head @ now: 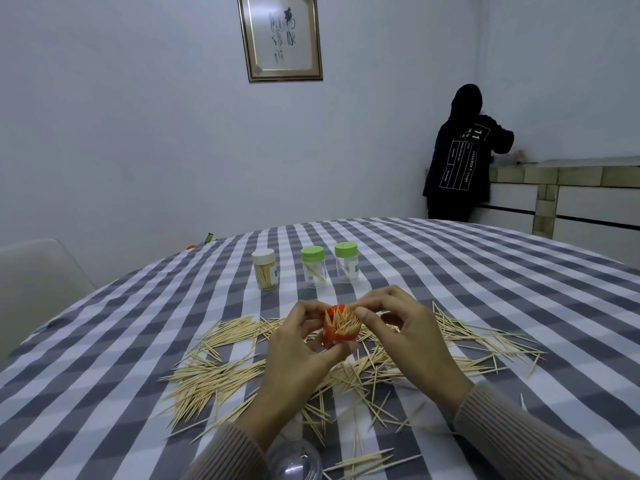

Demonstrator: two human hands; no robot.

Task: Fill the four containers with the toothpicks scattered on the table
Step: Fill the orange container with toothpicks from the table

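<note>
Above the checked tablecloth (450,271), left hand (298,355) grips the orange plastic toothpick container (341,329), mouth tilted toward the camera, nearly full. Right hand (398,337), fingertips pinched at its rim, seats wooden toothpicks (214,375); loose ones lie directly beneath both hands, axes mixed.

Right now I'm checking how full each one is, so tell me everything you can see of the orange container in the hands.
The orange container is a small round tub, plastic by its look, lidless and tilted with its open mouth toward the camera. Pale wooden toothpicks pack it, tips showing at the mouth. It is held above the scattered toothpicks on the checked tablecloth. The left hand grips its side and base, and the right hand has fingertips at its rim. Its bottom is hidden.
</note>
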